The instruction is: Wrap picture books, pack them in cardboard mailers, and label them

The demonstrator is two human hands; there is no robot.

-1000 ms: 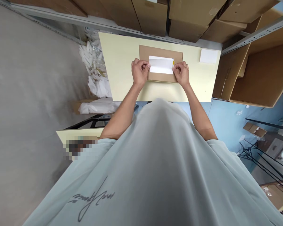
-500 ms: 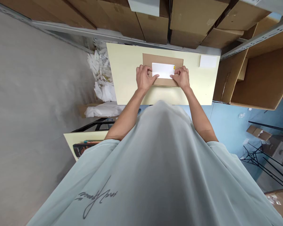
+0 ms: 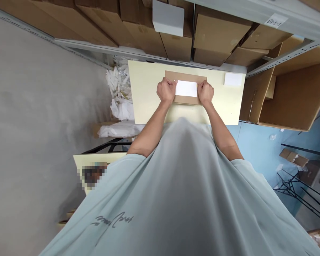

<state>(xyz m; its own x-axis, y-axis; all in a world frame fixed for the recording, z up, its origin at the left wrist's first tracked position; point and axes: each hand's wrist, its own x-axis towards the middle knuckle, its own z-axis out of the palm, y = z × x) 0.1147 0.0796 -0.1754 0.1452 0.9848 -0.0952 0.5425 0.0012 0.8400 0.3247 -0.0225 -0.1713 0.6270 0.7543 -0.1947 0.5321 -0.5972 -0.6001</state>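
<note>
A flat brown cardboard piece lies on the pale yellow tabletop. Over its middle is a white paper slip, a plain rectangle with its long side running left to right. At the slip's left end my left hand is closed, its thumb pressed on the corner. My right hand is curled closed against the right end, fingers bent under and partly hidden. Both hands rest over the cardboard's side edges.
A small white stack sits at the table's back right. Behind, a metal shelf holds cardboard boxes and a white box. A large open carton stands right of the table. White plastic packaging is heaped at the left.
Both hands have gone from spread pinches at the slip's ends to tighter curled grips. The yellow mark at its right corner is now mostly covered. The camera view has tilted slightly.
</note>
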